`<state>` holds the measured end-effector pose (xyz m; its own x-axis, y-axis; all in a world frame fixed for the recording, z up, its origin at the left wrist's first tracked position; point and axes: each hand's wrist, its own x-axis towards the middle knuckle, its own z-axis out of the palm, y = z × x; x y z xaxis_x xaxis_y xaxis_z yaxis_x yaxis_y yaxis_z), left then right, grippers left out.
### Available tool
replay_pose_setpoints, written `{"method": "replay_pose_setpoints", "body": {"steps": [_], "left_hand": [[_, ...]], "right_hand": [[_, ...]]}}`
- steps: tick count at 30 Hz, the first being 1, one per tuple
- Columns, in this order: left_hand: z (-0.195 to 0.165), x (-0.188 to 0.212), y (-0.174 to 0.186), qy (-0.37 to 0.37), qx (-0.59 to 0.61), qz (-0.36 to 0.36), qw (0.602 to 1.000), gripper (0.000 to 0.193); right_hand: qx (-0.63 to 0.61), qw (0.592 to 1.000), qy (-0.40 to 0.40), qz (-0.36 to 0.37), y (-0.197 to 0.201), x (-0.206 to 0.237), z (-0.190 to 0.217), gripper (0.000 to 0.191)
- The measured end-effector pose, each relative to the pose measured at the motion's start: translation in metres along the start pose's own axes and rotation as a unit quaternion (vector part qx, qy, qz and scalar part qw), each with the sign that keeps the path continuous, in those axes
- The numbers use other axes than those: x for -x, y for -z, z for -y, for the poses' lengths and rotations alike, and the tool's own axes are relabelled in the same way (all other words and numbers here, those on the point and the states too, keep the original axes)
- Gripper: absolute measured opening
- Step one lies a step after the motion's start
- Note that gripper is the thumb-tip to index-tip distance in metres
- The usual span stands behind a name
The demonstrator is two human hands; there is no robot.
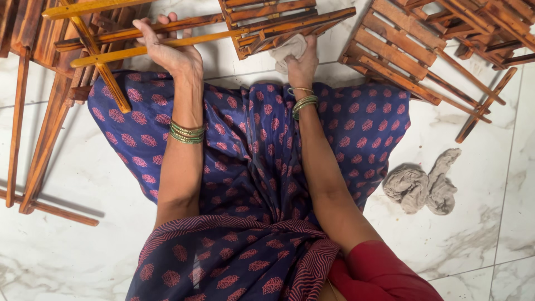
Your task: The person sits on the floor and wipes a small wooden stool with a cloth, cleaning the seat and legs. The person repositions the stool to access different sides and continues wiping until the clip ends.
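Observation:
I sit on a white marble floor (72,245) with blue patterned cloth (251,156) over my lap. My left hand (167,50) grips the long bars of a brown slatted wooden rack (262,25) that lies in front of me. My right hand (301,64) presses a small grey rag (290,49) against the rack's lower edge. Both wrists wear green bangles.
More slatted wooden racks lie at the right (401,56) and top right (490,28). Wooden frames with long legs (44,139) rest at the left. A crumpled grey cloth (426,184) lies on the floor at the right.

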<state>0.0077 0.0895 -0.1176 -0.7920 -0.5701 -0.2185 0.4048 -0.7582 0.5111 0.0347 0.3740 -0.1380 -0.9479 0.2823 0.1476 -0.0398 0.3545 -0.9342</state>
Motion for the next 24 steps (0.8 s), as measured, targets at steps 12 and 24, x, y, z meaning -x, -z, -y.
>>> {"method": "replay_pose_setpoints", "body": {"steps": [12, 24], "left_hand": [[-0.01, 0.007, -0.008, 0.021, 0.012, 0.0, 1.0, 0.038], [-0.014, 0.014, -0.018, 0.005, -0.01, -0.009, 1.0, 0.041]], "right_hand": [[0.247, 0.951, 0.043, 0.18, 0.045, 0.024, 0.054, 0.041], [0.321, 0.922, 0.216, -0.011, 0.068, 0.012, 0.091, 0.069]]}}
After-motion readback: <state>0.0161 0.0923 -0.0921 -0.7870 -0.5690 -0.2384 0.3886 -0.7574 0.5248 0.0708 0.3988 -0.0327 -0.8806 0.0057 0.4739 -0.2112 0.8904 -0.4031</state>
